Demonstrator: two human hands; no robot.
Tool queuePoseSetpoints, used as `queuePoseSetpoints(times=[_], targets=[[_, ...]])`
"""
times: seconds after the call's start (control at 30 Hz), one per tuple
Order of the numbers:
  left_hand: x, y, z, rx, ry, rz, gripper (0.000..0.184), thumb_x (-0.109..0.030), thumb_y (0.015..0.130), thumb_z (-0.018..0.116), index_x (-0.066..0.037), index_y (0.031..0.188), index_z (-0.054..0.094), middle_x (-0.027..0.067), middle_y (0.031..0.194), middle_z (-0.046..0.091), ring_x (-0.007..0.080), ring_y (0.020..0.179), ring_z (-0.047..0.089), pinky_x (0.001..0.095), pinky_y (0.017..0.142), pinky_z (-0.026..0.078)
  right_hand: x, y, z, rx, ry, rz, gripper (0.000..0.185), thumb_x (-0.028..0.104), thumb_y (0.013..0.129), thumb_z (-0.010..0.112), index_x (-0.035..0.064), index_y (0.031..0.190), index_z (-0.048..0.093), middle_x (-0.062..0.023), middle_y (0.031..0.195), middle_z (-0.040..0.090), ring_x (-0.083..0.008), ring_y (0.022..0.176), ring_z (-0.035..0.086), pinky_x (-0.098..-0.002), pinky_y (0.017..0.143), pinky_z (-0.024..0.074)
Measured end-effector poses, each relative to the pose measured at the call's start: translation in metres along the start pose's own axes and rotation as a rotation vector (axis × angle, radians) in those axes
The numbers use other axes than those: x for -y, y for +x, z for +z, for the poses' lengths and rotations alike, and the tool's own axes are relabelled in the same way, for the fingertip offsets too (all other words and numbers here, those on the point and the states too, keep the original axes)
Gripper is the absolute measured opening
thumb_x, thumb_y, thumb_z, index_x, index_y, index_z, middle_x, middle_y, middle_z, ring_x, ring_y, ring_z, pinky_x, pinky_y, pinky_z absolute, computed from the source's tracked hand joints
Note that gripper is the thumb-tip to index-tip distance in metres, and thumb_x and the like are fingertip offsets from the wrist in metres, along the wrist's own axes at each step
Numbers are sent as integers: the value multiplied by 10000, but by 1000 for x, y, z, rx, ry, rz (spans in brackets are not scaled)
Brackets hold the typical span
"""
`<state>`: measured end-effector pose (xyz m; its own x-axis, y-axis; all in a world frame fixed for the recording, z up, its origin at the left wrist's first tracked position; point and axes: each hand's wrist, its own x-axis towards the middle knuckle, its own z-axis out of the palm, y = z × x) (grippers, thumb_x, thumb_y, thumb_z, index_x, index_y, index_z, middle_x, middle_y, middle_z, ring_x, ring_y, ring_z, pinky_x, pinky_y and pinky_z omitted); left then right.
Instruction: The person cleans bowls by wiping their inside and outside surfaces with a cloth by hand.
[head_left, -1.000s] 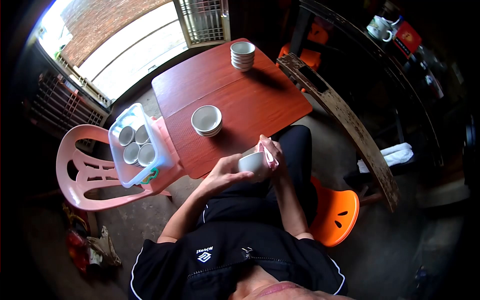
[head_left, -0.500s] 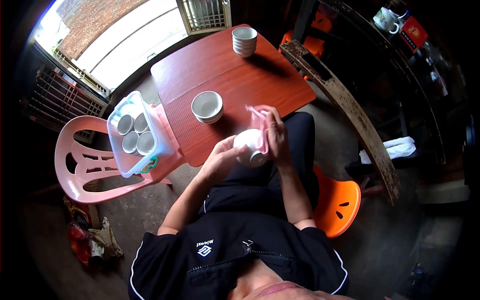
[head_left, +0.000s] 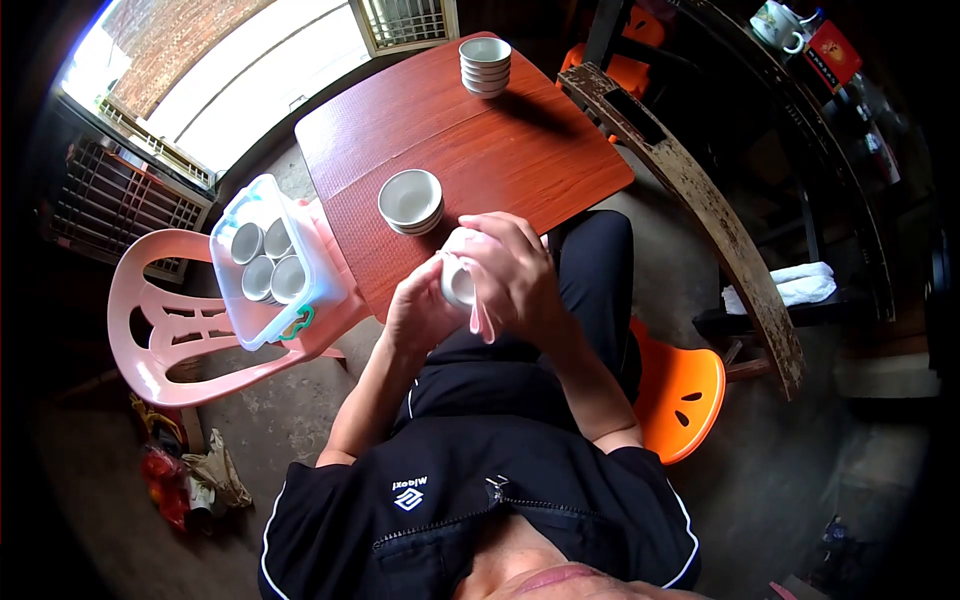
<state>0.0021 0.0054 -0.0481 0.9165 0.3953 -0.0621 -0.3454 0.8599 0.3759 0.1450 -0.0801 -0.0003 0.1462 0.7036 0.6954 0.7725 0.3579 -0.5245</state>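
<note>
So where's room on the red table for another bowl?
The table is bare between the tall bowl stack and the nearer stack, and out to the right corner. It's crowded by the nearer stack, where the left hand and right hand hold a white bowl and pink cloth.

The left hand grips a white bowl (partly hidden) while the right hand holds pink cloth against it.

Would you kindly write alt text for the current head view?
A person's left hand and right hand hold a round white bowl and a pink cloth at a red rectangular table bearing two stacks of white bowls. A translucent plastic box of pale cups sits on a pink plastic chair.
</note>
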Motion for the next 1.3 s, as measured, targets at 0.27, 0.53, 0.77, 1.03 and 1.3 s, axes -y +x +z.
queuePoseSetpoints(times=[0.27, 0.53, 0.77, 1.03, 1.3], targets=[[2, 0, 11, -88, 192, 100, 471, -185, 830, 651, 28, 1219, 491, 133, 1124, 587, 248, 1013, 595, 404, 908, 489, -28, -24, 29, -293, 209, 67, 259, 139, 869, 475, -79, 988, 547, -217, 990, 602, -316, 905, 619, -348, 813, 498], [-6, -4, 20, -60, 718, 68, 385, -117, 838, 623, 14, 1186, 525, 76, 1045, 624, 146, 972, 594, 295, 868, 465, -9, 1, -4, 122, 296, 212, 193, 109, 827, 500, 18, 912, 648, -146, 882, 622, -273, 828, 622, -373, 777, 497], [8, -1, 28, -36, 564, 211, 251, -86, 813, 678, -10, 1025, 568, 43, 984, 622, 98, 882, 579, 245, 796, 463, -13, -47, 43, -542, 489, 357, 436, 215, 807, 618, -54, 1126, 491, -195, 1099, 567, -282, 989, 575, -361, 891, 452], [-11, -4, 28, 60, 811, -193, 430, -100, 758, 747, 57, 1118, 572, 83, 1018, 649, 137, 927, 616, 272, 865, 474, -17, 0, -25, 239, 490, 450, 216, 156, 859, 526, -47, 842, 596, -114, 787, 609, -184, 746, 604, -302, 696, 480], [4, -5, 16, 171, 1155, -34, 283, -49, 794, 721, 19, 1051, 623, 31, 932, 664, 77, 854, 592, 236, 767, 492, -71, -57, 41, -184, 1701, 823, 306, 279, 938, 399, 61, 775, 538, -40, 705, 561, -140, 644, 544, -281, 628, 465]])
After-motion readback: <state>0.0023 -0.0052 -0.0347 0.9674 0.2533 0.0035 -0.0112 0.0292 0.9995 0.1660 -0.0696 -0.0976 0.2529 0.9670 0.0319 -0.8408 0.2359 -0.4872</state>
